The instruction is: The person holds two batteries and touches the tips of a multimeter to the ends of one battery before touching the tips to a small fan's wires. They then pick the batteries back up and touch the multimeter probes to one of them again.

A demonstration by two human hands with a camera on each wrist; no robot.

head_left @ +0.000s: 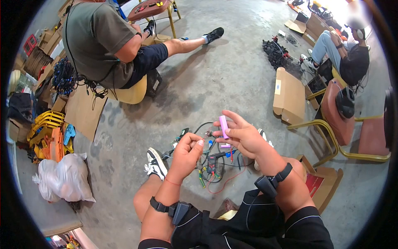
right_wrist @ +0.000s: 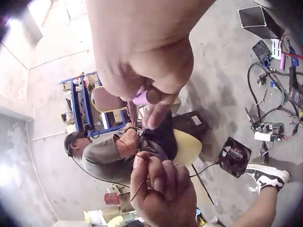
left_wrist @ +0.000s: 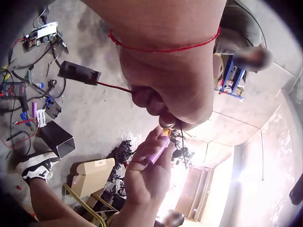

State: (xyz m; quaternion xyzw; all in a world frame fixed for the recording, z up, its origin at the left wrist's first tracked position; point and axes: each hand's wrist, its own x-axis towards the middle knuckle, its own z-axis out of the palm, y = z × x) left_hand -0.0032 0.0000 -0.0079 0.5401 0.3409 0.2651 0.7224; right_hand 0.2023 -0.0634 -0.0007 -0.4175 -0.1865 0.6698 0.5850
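My left hand pinches the ends of thin red and black wires between thumb and forefinger. These wires lead to a small square black fan. A pink cylindrical battery cell is in my right hand, held by the thumb against the fingers. In the left wrist view one end of the cell points toward the pinching fingers of the left hand, close by. Bare wire tips stick out past the left fingertips in the right wrist view.
On the floor between the shoes lie a multimeter, a second pink cell, a circuit board, a white holder and tangled leads. A black box stands near one shoe. Two people sit farther off; a cardboard box lies right.
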